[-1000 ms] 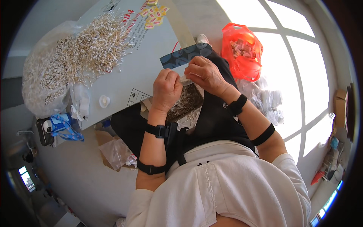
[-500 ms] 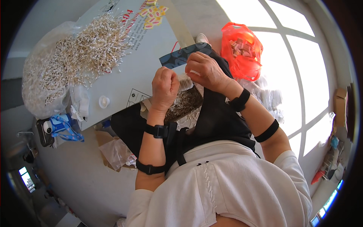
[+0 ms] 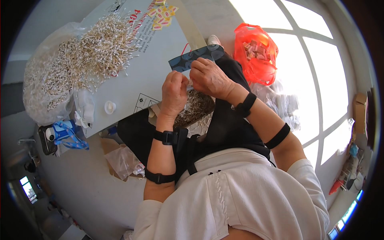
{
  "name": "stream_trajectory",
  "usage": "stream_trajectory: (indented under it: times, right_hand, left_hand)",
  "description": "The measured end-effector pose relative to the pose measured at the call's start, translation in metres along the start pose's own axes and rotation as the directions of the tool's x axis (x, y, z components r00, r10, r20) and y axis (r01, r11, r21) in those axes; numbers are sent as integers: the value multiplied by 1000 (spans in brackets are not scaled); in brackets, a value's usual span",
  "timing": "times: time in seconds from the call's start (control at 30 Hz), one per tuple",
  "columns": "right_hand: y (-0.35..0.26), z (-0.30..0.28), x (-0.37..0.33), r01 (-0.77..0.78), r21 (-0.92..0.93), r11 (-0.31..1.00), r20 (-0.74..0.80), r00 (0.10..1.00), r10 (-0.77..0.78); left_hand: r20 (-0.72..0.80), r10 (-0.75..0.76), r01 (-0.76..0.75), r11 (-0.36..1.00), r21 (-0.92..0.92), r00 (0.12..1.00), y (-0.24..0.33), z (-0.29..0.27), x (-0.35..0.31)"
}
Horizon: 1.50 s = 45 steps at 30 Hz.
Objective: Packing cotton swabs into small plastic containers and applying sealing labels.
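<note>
My left hand (image 3: 174, 94) and my right hand (image 3: 213, 78) are close together over my lap, both with curled, pinching fingers. A small whitish thing shows between their fingertips, mostly hidden, and I cannot make out its kind. Just below them, a heap of cotton swabs (image 3: 197, 107) lies in a container between my thighs. Beyond my knuckles is a dark blue patterned flat piece (image 3: 192, 59) at the table's edge. On the table (image 3: 132, 92) to the left rises a big loose pile of cotton swabs (image 3: 105, 48), spilling out of a clear plastic bag (image 3: 38, 86).
Small yellow-and-red packets (image 3: 163, 18) lie at the table's far end. A white round cap (image 3: 110, 107) and a blue device with a strap (image 3: 64, 132) are near its left side. A red plastic bag (image 3: 256, 54) of small packs stands on the floor at right.
My right hand has moved left and slightly down, closer to my left hand. The pale, ribbed bundle that showed between the hands is now mostly hidden. My left hand has barely moved.
</note>
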State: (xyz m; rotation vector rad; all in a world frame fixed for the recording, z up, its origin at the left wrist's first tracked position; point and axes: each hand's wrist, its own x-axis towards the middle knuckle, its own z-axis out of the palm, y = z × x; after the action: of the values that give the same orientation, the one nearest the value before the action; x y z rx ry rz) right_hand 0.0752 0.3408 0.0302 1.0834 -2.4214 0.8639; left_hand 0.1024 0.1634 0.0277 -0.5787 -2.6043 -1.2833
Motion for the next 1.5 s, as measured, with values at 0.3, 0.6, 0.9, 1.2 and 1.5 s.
stream_trajectory:
  times: [0.3,0.6,0.9,1.2,1.5]
  right_hand:
    - [20,-26,-16,-157,219,963,87,986,141]
    - [16,-16,-19,-237,337,911,23,970,244]
    - [8,-14,-14,-228,208,951,12,973,230]
    - [11,-7,-13,-196,131,972,25,981,195]
    - [9,-7,-11,-160,67,985,59,986,156]
  left_hand:
    - [-15,-146,143,982,-124,989,-6,-3,1]
    - [-79,115,-108,990,97,990,9,-1,10]
    - [-13,149,-145,975,169,989,5,5,12]
    - [-7,191,-188,971,147,981,8,3,17]
    - [5,271,-263,932,249,963,10,13,23]
